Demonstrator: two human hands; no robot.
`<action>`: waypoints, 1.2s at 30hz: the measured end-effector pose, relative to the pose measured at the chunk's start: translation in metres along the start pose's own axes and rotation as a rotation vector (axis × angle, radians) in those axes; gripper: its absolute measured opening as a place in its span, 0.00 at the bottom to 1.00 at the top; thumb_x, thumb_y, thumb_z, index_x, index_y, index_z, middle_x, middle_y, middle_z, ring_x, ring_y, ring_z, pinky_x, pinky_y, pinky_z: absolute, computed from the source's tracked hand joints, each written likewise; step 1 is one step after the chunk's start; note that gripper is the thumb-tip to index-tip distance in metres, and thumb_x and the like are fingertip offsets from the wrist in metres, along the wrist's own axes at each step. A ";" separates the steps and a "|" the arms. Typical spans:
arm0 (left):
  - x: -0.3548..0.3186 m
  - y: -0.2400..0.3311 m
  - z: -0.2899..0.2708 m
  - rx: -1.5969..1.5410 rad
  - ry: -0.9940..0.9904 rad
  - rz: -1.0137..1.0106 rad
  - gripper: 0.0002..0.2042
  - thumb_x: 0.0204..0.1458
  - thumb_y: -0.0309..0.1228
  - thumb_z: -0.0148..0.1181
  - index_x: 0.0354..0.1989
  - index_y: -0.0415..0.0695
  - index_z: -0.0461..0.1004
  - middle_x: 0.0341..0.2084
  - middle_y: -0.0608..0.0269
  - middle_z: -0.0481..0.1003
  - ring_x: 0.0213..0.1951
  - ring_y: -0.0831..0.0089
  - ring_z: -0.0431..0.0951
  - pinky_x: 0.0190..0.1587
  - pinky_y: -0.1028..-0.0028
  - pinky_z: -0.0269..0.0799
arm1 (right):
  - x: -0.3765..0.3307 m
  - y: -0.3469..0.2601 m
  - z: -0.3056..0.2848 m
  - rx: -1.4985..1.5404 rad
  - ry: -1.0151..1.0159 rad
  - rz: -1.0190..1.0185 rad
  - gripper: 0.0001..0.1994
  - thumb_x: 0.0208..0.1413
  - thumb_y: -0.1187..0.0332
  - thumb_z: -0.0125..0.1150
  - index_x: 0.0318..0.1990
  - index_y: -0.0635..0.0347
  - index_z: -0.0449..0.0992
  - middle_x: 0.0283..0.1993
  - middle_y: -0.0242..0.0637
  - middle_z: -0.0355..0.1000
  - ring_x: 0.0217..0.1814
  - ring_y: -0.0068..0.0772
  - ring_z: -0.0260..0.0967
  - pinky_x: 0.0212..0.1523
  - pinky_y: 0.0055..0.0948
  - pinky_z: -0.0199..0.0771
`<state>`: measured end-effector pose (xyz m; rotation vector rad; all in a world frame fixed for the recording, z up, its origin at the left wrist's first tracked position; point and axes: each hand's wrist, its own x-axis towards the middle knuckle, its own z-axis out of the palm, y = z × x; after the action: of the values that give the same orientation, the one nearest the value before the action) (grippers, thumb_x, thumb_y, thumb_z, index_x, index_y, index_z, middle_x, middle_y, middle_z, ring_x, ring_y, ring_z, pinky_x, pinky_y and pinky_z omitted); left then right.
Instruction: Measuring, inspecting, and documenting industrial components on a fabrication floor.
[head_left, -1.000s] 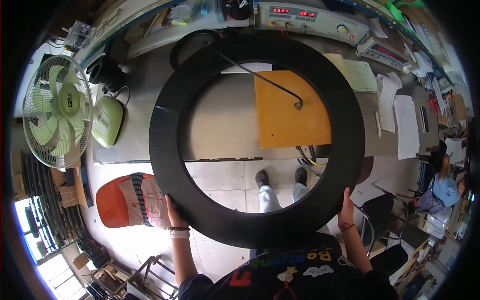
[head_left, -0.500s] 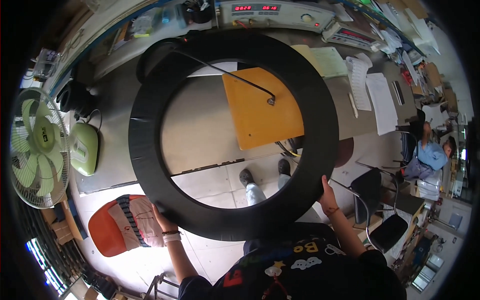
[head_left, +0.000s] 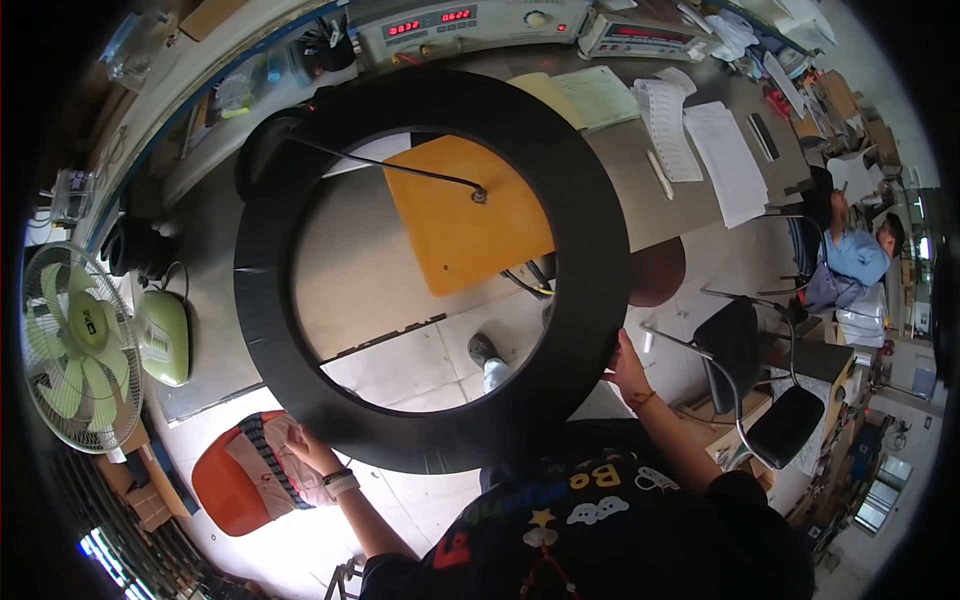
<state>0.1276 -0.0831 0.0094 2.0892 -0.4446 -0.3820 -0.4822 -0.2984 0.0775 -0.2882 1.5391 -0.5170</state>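
Observation:
A large black ring (head_left: 592, 250) with a smooth, wrapped-looking surface is held over the front of the workbench (head_left: 350, 270). At its lower left rim my left hand (head_left: 317, 455) grips it, partly hidden by the ring. My right hand (head_left: 628, 370) is closed on the lower right rim, some fingers out of sight behind it. From the ring's upper left a black cable (head_left: 390, 168) runs across the opening, ending in a metal connector (head_left: 480, 195). Through the opening an orange-yellow board (head_left: 455, 245) shows on the bench.
Instruments with red displays (head_left: 470, 35) line the bench's back. Papers (head_left: 725, 165) lie at the right. A green fan (head_left: 85, 330) stands at the left. An orange chair (head_left: 225, 485) is by my left hand, black chairs (head_left: 728, 340) at the right. Farther right sits a person (head_left: 855, 255).
The view has turned, and the bench items appear farther left. The ring has also moved left in the picture, with both my hands still on it. The cable stays across the opening.

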 end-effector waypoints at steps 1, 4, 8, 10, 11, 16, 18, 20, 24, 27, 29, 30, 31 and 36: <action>-0.026 0.064 0.029 0.274 0.105 0.172 0.20 0.64 0.37 0.53 0.59 0.38 0.68 0.54 0.51 0.73 0.54 0.57 0.72 0.60 0.59 0.63 | -0.004 -0.004 -0.006 0.028 -0.012 -0.043 0.36 0.64 0.33 0.37 0.62 0.55 0.68 0.61 0.37 0.71 0.58 0.36 0.70 0.58 0.44 0.68; -0.069 0.189 0.086 0.418 0.079 0.531 0.20 0.57 0.26 0.58 0.58 0.37 0.68 0.54 0.48 0.72 0.57 0.50 0.69 0.62 0.56 0.59 | 0.012 0.005 -0.051 0.064 -0.075 -0.029 0.35 0.65 0.35 0.38 0.60 0.58 0.69 0.59 0.41 0.73 0.55 0.37 0.72 0.53 0.40 0.71; -0.165 0.310 0.203 0.232 -0.395 0.745 0.22 0.51 0.17 0.59 0.57 0.38 0.69 0.54 0.49 0.72 0.58 0.49 0.69 0.62 0.56 0.61 | 0.045 0.040 -0.149 -0.145 -0.035 0.022 0.28 0.67 0.42 0.44 0.52 0.59 0.74 0.46 0.40 0.79 0.43 0.34 0.77 0.44 0.32 0.75; -0.221 0.357 0.257 0.141 -0.587 0.964 0.19 0.48 0.18 0.59 0.52 0.39 0.73 0.50 0.50 0.74 0.54 0.49 0.72 0.59 0.56 0.64 | 0.063 0.068 -0.205 -0.240 0.020 -0.090 0.16 0.63 0.57 0.55 0.45 0.60 0.77 0.41 0.37 0.80 0.37 0.30 0.77 0.36 0.25 0.75; -0.247 0.385 0.284 0.066 -0.716 1.051 0.18 0.47 0.18 0.59 0.49 0.39 0.74 0.49 0.50 0.75 0.54 0.50 0.72 0.59 0.55 0.65 | 0.072 0.079 -0.230 -0.389 0.065 -0.239 0.14 0.63 0.59 0.55 0.40 0.62 0.78 0.37 0.38 0.80 0.33 0.28 0.77 0.35 0.26 0.76; -0.343 0.448 0.393 0.201 -0.837 1.258 0.15 0.52 0.24 0.58 0.50 0.43 0.74 0.49 0.56 0.75 0.56 0.57 0.72 0.59 0.55 0.65 | 0.061 -0.005 -0.262 -0.888 -0.004 -0.611 0.10 0.60 0.64 0.55 0.41 0.59 0.78 0.36 0.44 0.79 0.37 0.44 0.78 0.42 0.38 0.78; -0.366 0.458 0.431 0.175 -0.853 1.190 0.15 0.52 0.26 0.58 0.50 0.43 0.74 0.50 0.56 0.74 0.56 0.57 0.71 0.60 0.55 0.64 | 0.057 -0.060 -0.259 -1.007 -0.034 -0.780 0.10 0.59 0.65 0.56 0.42 0.61 0.78 0.36 0.46 0.78 0.39 0.47 0.77 0.43 0.40 0.76; -0.383 0.460 0.469 0.145 -0.867 1.101 0.16 0.53 0.27 0.58 0.51 0.43 0.73 0.50 0.56 0.74 0.56 0.57 0.70 0.61 0.55 0.63 | 0.059 -0.120 -0.252 -1.142 -0.070 -0.940 0.10 0.59 0.67 0.56 0.44 0.62 0.77 0.37 0.47 0.77 0.41 0.50 0.75 0.44 0.43 0.74; -0.394 0.462 0.541 0.040 -0.964 0.860 0.20 0.53 0.28 0.58 0.56 0.41 0.69 0.54 0.53 0.72 0.58 0.52 0.68 0.60 0.54 0.63 | 0.069 -0.222 -0.225 -1.063 0.045 -1.234 0.11 0.55 0.70 0.57 0.45 0.60 0.75 0.41 0.45 0.75 0.45 0.50 0.71 0.46 0.46 0.71; -0.381 0.466 0.586 0.190 -0.765 0.935 0.23 0.54 0.31 0.56 0.59 0.39 0.66 0.59 0.47 0.66 0.61 0.47 0.64 0.62 0.52 0.61 | 0.077 -0.279 -0.198 -1.018 0.141 -1.316 0.12 0.54 0.71 0.58 0.46 0.61 0.74 0.42 0.44 0.75 0.45 0.49 0.71 0.47 0.46 0.70; -0.373 0.458 0.611 0.219 -0.762 0.904 0.24 0.54 0.31 0.57 0.60 0.39 0.66 0.59 0.47 0.66 0.61 0.47 0.64 0.61 0.52 0.61 | 0.085 -0.310 -0.181 -1.065 0.188 -1.310 0.11 0.54 0.75 0.58 0.45 0.63 0.74 0.42 0.45 0.75 0.45 0.51 0.71 0.47 0.44 0.72; -0.368 0.452 0.623 0.262 -0.747 0.881 0.25 0.54 0.32 0.57 0.61 0.39 0.66 0.59 0.47 0.66 0.61 0.48 0.64 0.61 0.52 0.62 | 0.099 -0.315 -0.170 -1.085 0.192 -1.299 0.11 0.54 0.75 0.58 0.45 0.63 0.74 0.42 0.45 0.75 0.45 0.51 0.71 0.47 0.44 0.72; -0.369 0.460 0.631 0.316 -0.722 0.891 0.24 0.53 0.33 0.57 0.60 0.44 0.69 0.56 0.49 0.67 0.56 0.49 0.67 0.56 0.54 0.66 | 0.112 -0.315 -0.171 -1.002 0.212 -1.216 0.10 0.54 0.74 0.57 0.44 0.62 0.73 0.40 0.46 0.74 0.42 0.51 0.72 0.43 0.44 0.72; -0.358 0.464 0.669 0.302 -0.746 0.763 0.17 0.53 0.37 0.59 0.52 0.55 0.78 0.45 0.53 0.70 0.45 0.54 0.72 0.43 0.57 0.73 | 0.144 -0.332 -0.148 -0.910 0.225 -1.076 0.06 0.55 0.73 0.57 0.40 0.62 0.72 0.35 0.47 0.73 0.35 0.54 0.72 0.35 0.46 0.73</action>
<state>-0.5555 -0.6457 0.0938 1.8078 -1.7552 -0.6446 -0.6805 -0.6336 0.1102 -1.8666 1.6691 -0.6354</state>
